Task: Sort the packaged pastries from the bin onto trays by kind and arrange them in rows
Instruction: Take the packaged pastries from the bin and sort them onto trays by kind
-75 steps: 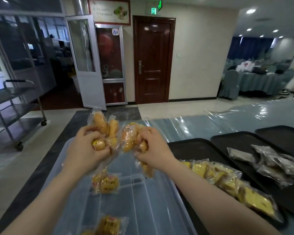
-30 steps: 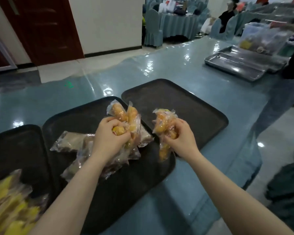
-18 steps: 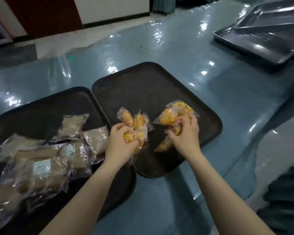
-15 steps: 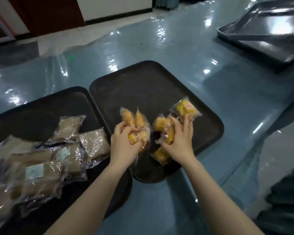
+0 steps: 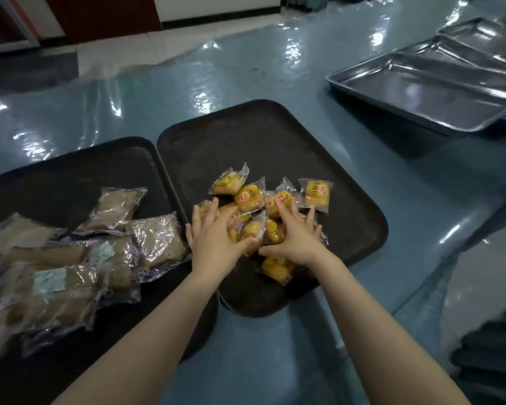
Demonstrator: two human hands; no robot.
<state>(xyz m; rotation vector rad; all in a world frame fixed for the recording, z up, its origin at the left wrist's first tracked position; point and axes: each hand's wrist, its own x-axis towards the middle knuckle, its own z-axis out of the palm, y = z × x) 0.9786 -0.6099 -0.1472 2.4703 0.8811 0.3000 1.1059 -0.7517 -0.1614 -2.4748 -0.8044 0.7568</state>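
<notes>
Several small yellow packaged pastries (image 5: 249, 197) lie in a loose heap on the near part of a black tray (image 5: 275, 141). My left hand (image 5: 214, 235) rests flat on the heap's left side with fingers spread. On the right side my right hand (image 5: 297, 232) also lies flat, fingers straight over the packets. One yellow packet (image 5: 276, 268) sits just below my right wrist. A second black tray (image 5: 56, 182) to the left holds several larger brown packaged pastries (image 5: 114, 204) in clear wrap.
Shiny steel trays (image 5: 427, 95) stand at the far right on the blue plastic-covered table (image 5: 246, 68). The table's near right edge drops to the floor. A dark shape (image 5: 497, 361) sits at the lower right corner.
Both hands have let go of the bundles of yellow packets onto the right black tray and now lie spread flat on the heap. The view moved from the bin to the trays.
</notes>
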